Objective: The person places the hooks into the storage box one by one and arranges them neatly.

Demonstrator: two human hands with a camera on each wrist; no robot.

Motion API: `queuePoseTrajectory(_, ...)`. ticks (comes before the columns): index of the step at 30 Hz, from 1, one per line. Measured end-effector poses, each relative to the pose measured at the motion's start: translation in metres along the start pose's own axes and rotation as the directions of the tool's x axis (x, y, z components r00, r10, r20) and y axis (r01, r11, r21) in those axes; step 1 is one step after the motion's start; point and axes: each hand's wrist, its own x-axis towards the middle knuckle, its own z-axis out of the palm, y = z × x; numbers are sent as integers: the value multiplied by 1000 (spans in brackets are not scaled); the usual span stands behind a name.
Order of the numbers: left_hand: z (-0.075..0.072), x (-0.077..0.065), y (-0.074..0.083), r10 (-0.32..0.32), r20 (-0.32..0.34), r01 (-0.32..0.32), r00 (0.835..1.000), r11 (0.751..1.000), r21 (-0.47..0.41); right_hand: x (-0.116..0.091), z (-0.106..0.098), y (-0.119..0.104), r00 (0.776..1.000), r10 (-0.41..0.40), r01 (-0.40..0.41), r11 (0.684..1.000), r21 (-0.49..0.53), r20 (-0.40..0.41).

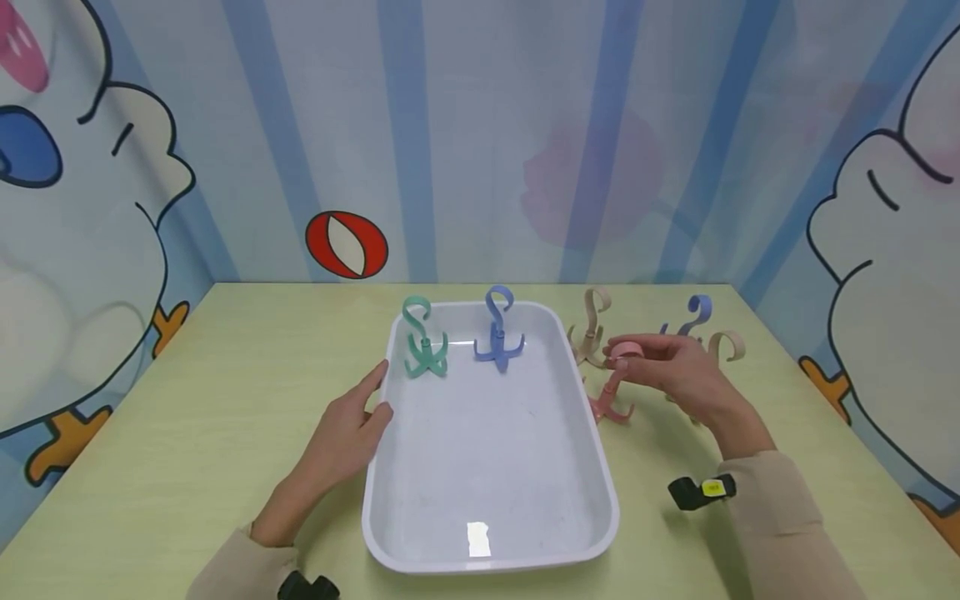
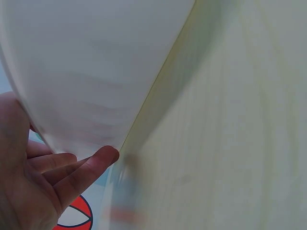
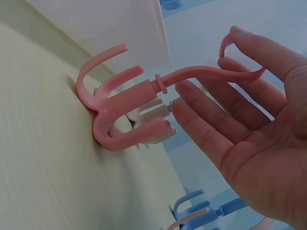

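Note:
My right hand [image 1: 686, 379] pinches the curled top of a pink rotating claw hook [image 3: 125, 99] between thumb and fingers. Its prongs point up, and its base is low at the table, just outside the tray's right wall. At the other side, my left hand [image 1: 337, 442] holds the left rim of a white plastic tray [image 1: 487, 475], with several fingers [image 2: 98, 165] against the outer wall. Inside the tray, near its far end, a green claw hook [image 1: 427, 358] and a blue claw hook [image 1: 498, 346] stand upright.
Right of the tray stand a beige claw hook [image 1: 591, 333], another blue hook [image 1: 699, 312] and a second beige hook [image 1: 729, 343], partly hidden by my right hand. The pale wooden table [image 1: 187, 467] ends at a patterned backdrop [image 1: 480, 167].

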Motion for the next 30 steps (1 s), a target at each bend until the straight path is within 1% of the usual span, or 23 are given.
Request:
queuePoseTrajectory(9,0,1,0,7,-2,-7,1000,1000,-5,7,5,8,998,-62,60,995,77,27)
queuePoseTrajectory(13,0,0,0,0,-1,0,1000,1000,-9,8,7,8,998,-61,58,992,111,31)
queuePoseTrajectory(17,0,0,-1,-2,2,2,1000,1000,-9,9,8,8,998,-53,45,980,192,40)
queuePoseTrajectory(20,0,0,0,2,1,-2,1000,1000,-8,10,8,8,998,-52,42,974,223,42)
queuePoseTrajectory(30,0,0,-2,1,6,-1,1000,1000,-16,11,9,9,998,-63,58,970,236,13)
